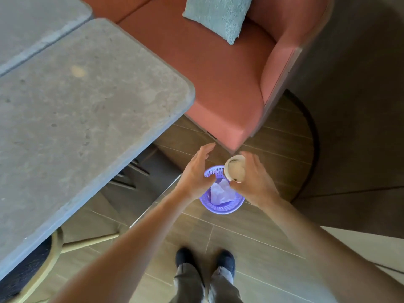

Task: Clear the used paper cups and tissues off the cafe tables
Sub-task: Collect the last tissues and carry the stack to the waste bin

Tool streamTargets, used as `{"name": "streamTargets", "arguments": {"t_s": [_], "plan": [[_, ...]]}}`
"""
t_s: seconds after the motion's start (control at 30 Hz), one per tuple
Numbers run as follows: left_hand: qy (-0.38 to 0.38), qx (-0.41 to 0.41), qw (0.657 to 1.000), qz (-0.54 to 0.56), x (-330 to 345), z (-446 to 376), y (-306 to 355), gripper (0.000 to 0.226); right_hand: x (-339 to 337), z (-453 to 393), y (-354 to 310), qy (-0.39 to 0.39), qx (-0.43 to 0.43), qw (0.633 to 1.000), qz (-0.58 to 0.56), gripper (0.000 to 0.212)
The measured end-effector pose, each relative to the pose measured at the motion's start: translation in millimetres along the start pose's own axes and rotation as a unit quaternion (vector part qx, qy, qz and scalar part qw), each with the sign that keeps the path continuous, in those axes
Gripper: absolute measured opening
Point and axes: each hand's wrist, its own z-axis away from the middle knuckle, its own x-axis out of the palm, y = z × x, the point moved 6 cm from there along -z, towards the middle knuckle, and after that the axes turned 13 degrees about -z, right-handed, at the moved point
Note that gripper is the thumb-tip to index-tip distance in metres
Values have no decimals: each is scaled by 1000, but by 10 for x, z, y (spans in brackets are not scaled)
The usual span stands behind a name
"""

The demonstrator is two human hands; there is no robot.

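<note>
A purple plastic basket (220, 209) stands on the floor below my hands, with crumpled white tissue (219, 193) lying inside it. My right hand (253, 182) holds a used paper cup (235, 169) tilted on its side above the basket's right rim; the cup's stained inside faces the camera. My left hand (197, 171) hovers over the basket's left rim with its fingers straight and nothing in it. The grey stone cafe table (87, 110) fills the left of the view.
A second grey table (32, 25) abuts the first at the top left. A pink sofa (218, 84) with a teal cushion (216, 16) stands behind the basket. My shoes (205, 261) are on the wood-look floor. A chair frame (131, 173) shows under the table edge.
</note>
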Motion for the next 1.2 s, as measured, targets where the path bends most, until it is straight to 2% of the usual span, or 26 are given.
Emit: {"name": "streamTargets", "arguments": {"t_s": [0.13, 0.2, 0.27, 0.33, 0.5, 0.6, 0.7, 0.87, 0.97, 1.1, 1.2], "plan": [[-36, 14, 999, -9, 486, -198, -583, 77, 669, -53, 917, 1, 98, 995, 33, 77], [-46, 47, 998, -5, 676, -264, -832, 75, 1041, -105, 1321, -5, 133, 989, 58, 78], [-43, 64, 997, -14, 864, -338, -1124, 63, 1379, -202, 1698, -1, 159, 985, 61, 81], [-47, 39, 998, -15, 1133, -406, -1567, 57, 1697, -325, 2059, 6, 177, 983, 46, 83], [-45, -27, 998, -23, 1833, -483, -2637, 65, 2455, -781, 2771, -8, 197, 975, 99, 84], [-36, -65, 997, 18, 2129, -488, -3063, 61, 2889, -1124, 3106, -4, 195, 974, 111, 79], [-30, -70, 997, 26, 2357, -587, -3365, 59, 3264, -1422, 3485, -9, 226, 966, 125, 81], [-25, -42, 999, 3, 2536, -722, -3596, 60, 3702, -1618, 4039, -41, 256, 946, 193, 85], [-21, -31, 999, 0, 2532, -698, -3572, 60, 3780, -1599, 4207, -40, 265, 946, 183, 87], [-12, -35, 999, 27, 2384, -604, -3358, 57, 3584, -1464, 4022, -40, 274, 948, 156, 100], [4, -35, 998, 49, 2128, -516, -3002, 56, 3263, -1315, 3572, -9, 228, 965, 126, 91]]}}
